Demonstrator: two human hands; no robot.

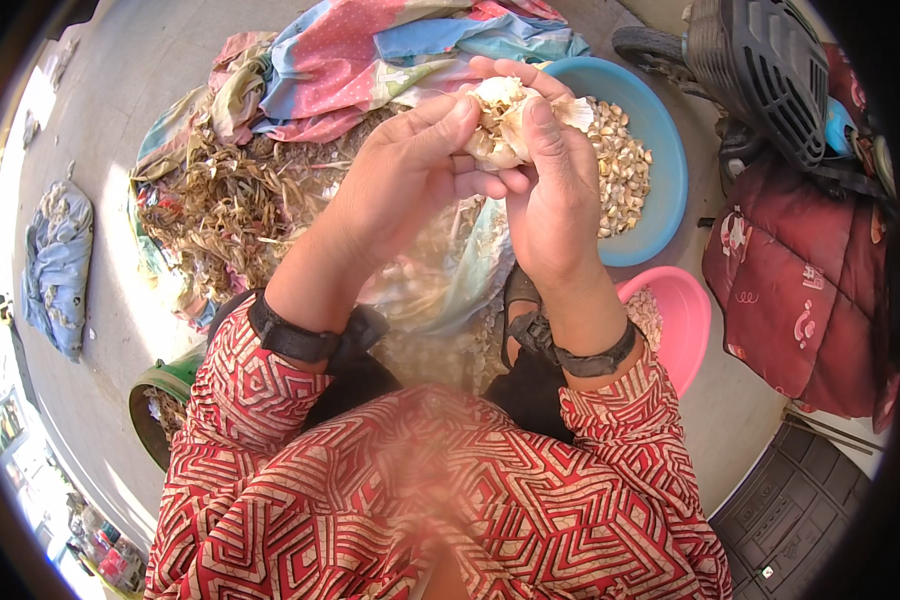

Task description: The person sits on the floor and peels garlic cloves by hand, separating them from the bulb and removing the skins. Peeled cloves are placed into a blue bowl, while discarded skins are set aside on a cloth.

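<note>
A garlic bulb (497, 124) with loosened papery skin is held between both hands in front of me. My left hand (420, 150) grips its left side with thumb and fingers, while my right hand (555, 157) holds its right side, the thumb pressed on it. Just beyond and right of my right hand lies a blue plastic basin (671, 172) of separated garlic cloves (621, 169). Below it, near my right forearm, is a pink basin (694, 322) with small pale pieces (645, 315). Dried garlic stalks and skins (225, 217) are heaped on cloth at the left.
A patterned pink and blue cloth (330, 67) is bunched beyond the heap. At far left lies a blue cloth bundle (58, 262), with a green container (146, 412) of debris nearer. A wheeled vehicle with a dark red quilted cover (795, 292) stands right, above a dark mat (795, 495).
</note>
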